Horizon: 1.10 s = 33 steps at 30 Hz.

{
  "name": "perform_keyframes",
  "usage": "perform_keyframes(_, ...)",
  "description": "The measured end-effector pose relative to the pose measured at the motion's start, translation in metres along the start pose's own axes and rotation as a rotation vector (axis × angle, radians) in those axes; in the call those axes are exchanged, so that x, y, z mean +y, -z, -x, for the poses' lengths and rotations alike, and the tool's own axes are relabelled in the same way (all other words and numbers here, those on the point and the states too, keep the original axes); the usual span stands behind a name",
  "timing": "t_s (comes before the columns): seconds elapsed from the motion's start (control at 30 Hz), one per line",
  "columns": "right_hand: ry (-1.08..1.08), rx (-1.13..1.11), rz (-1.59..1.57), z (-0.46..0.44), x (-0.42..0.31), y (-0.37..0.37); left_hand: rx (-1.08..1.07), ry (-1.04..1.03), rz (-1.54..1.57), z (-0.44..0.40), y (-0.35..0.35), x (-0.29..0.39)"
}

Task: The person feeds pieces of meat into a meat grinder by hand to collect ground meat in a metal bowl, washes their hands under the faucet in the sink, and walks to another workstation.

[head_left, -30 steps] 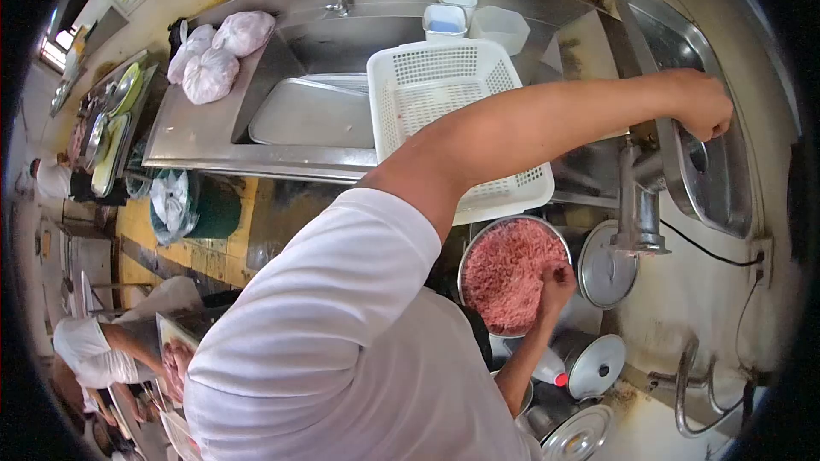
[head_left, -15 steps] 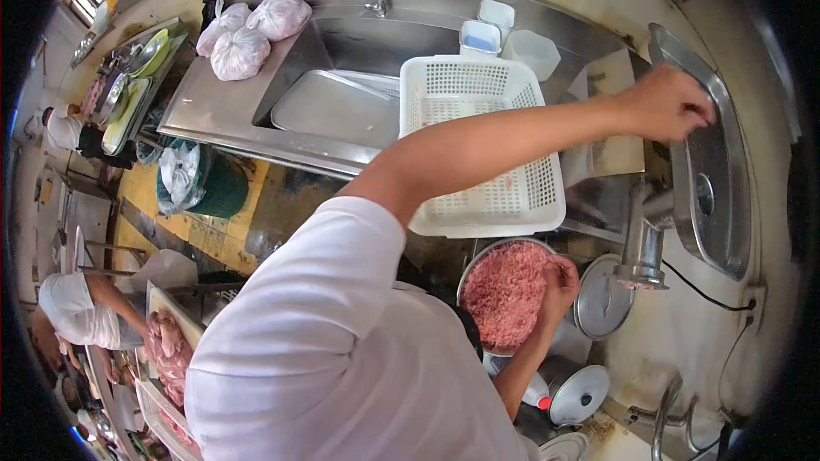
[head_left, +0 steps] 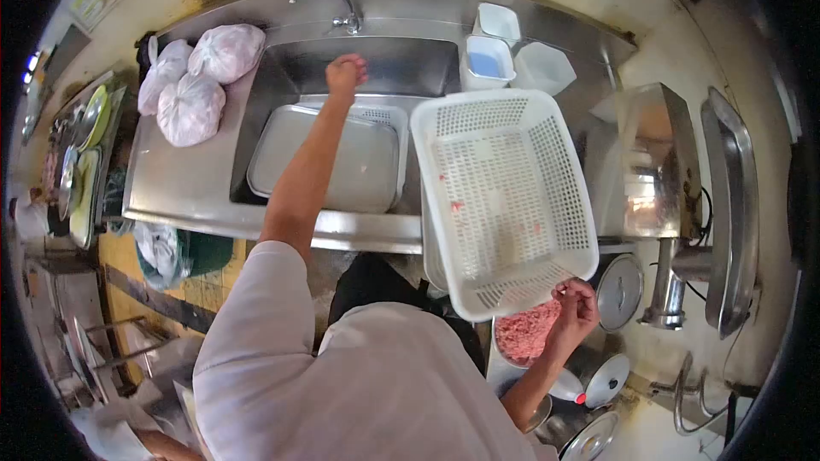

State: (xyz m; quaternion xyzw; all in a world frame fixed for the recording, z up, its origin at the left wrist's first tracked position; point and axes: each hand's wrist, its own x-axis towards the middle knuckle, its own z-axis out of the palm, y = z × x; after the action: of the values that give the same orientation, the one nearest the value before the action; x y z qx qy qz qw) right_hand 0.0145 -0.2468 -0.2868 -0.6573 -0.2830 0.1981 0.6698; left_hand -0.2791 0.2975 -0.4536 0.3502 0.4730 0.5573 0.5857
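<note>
My left hand (head_left: 346, 74) is over the steel sink (head_left: 401, 55), fingers curled in, and nothing shows in it. Below it lies a metal tray (head_left: 363, 166) on a perforated white one. My right hand (head_left: 577, 311) has thumb and fingers pinched together at the near right corner of a white perforated basket (head_left: 500, 179). Whether it grips the rim or a small bit is hidden. A few pink scraps stick to the basket's bottom. Ground meat (head_left: 528, 335) fills a round pot beside that hand, partly covered by the basket.
Tied bags (head_left: 192, 108) lie on the left counter. A faucet (head_left: 346, 17) rises behind the sink. White tubs (head_left: 489, 64) stand behind the basket. On the right are a meat grinder (head_left: 662, 273), its steel tray (head_left: 730, 213) and pot lids (head_left: 619, 292).
My left hand has swung from the grinder's tray at the right over to the sink. My right hand stays by the meat, near the basket corner. The view has shifted.
</note>
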Motion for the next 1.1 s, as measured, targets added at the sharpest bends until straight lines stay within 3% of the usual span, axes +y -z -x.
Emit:
perform_keyframes(0.17,0.016,-0.015,-0.038,-0.005,-0.016,-0.12,0.109,-0.009,-0.152,-0.139,0.082,-0.024)
perform_keyframes(0.23,0.006,-0.07,-0.01,-0.015,-0.034,-0.173,0.1,-0.204,-0.347,-0.205,0.1,-0.044)
perform_keyframes(0.27,0.033,-0.115,0.007,-0.02,-0.04,-0.196,0.087,-0.188,-0.347,-0.215,0.098,-0.045)
perform_keyframes(0.3,0.031,-0.106,0.018,-0.025,-0.047,-0.221,0.074,-0.407,-0.603,-0.225,0.094,-0.038)
perform_keyframes(0.37,0.033,-0.322,-0.02,-0.039,-0.057,-0.282,0.066,-0.619,-0.849,-0.245,0.091,-0.025)
perform_keyframes(0.43,0.048,-0.417,-0.056,-0.053,-0.053,-0.321,-0.326,-0.454,-1.158,-0.253,0.086,-0.021)
perform_keyframes(0.47,0.067,-0.508,-0.097,-0.06,-0.051,-0.34,-0.32,-0.451,-1.159,-0.244,0.083,-0.004)
perform_keyframes(0.53,0.055,-0.556,-0.141,-0.072,-0.045,-0.378,-0.511,0.062,-0.608,-0.199,0.076,0.042)
perform_keyframes(0.57,0.043,-0.601,-0.184,-0.079,-0.04,-0.396,-0.508,0.06,-0.605,-0.179,0.076,0.046)
perform_keyframes(0.63,-0.01,-0.658,-0.184,-0.092,-0.027,-0.434,-0.425,0.109,-0.189,-0.153,0.084,0.049)
perform_keyframes(0.67,-0.067,-0.712,-0.181,-0.097,-0.018,-0.455,-0.418,0.113,-0.191,-0.159,0.09,0.044)
perform_keyframes(0.73,-0.304,-0.747,-0.222,-0.107,0.005,-0.505,-0.179,0.423,0.287,-0.175,0.107,0.018)
perform_keyframes(0.77,-0.316,-0.787,-0.24,-0.113,0.023,-0.532,-0.175,0.419,0.288,-0.188,0.116,0.004)
perform_keyframes(0.83,-0.396,-0.834,-0.296,-0.124,0.054,-0.585,-0.076,0.392,0.661,-0.216,0.135,-0.021)
perform_keyframes(0.87,-0.464,-0.839,-0.335,-0.129,0.066,-0.611,-0.078,0.39,0.659,-0.231,0.143,-0.026)
perform_keyframes(0.9,-0.503,-0.818,-0.366,-0.132,0.076,-0.636,-0.5,0.283,0.798,-0.245,0.149,-0.029)
perform_keyframes(0.97,-0.541,-0.794,-0.405,-0.14,0.1,-0.686,-0.93,0.166,0.906,-0.256,0.148,-0.017)
perform_keyframes(1.03,-0.708,-0.765,-0.559,-0.151,0.129,-0.73,-0.345,0.116,0.518,-0.248,0.133,0.015)
perform_keyframes(1.07,-0.709,-0.761,-0.57,-0.157,0.133,-0.744,-0.714,0.098,0.752,-0.254,0.142,0.016)
perform_keyframes(1.1,-0.697,-0.763,-0.605,-0.163,0.136,-0.756,-0.718,0.102,0.744,-0.246,0.132,0.034)
